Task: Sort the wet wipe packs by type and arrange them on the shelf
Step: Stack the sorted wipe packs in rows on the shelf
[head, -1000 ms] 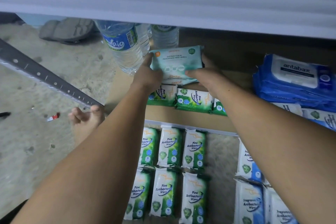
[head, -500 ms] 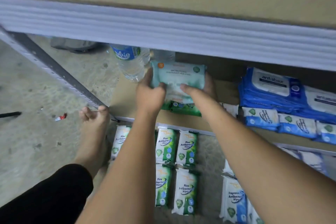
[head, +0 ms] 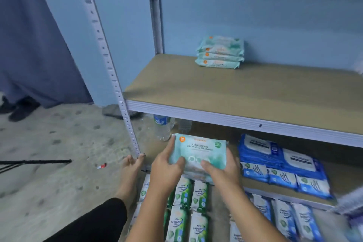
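Low in the frame's centre, the left hand [head: 166, 171] and right hand [head: 221, 169] are together gripping a pale teal plastic wipes pack [head: 198, 150] in front of the brown wooden shelf [head: 245, 92], where a matching teal stack [head: 220, 52] is resting.

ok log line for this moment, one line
both hands: left hand and right hand hold teal wipe pack | matching teal stack on upper shelf | pack not yet placed
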### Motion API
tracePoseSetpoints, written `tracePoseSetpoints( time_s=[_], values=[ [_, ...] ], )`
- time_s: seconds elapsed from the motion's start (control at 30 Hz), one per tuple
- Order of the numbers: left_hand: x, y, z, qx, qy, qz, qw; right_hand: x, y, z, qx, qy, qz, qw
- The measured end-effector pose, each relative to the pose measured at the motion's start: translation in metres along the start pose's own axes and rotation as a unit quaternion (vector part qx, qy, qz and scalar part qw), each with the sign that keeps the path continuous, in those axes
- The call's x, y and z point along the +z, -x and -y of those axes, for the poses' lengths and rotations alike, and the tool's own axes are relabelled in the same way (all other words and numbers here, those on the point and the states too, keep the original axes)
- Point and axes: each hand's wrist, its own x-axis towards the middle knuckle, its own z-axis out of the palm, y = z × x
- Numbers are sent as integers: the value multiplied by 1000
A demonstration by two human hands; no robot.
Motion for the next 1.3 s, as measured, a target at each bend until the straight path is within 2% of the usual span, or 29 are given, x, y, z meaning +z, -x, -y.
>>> tracePoseSetpoints(
  time_s=[0.27,0.47,0.57,0.83,1.07,1.2,1.3],
  values=[
    [-39,61,-97,80,49,-14,996,-55,59,106,-102,45,-31,993],
    [-46,59,-158,144,98,-19,985,-91,52,180,-176,50,-46,982],
    [-44,49,-180,182,71,-36,980,-100,34,203,-191,50,-60,978],
    [-26,-13,-198,237,-28,-61,969,-96,-30,204,-158,10,-62,985],
    [1,-83,-168,197,-66,-49,977,-82,-81,181,-96,-25,7,995],
    [4,-105,-158,185,-147,-43,971,-83,-94,175,-75,18,34,996],
    [-1,-113,-156,176,-249,-39,952,-86,-99,176,-50,63,39,996]
  ],
)
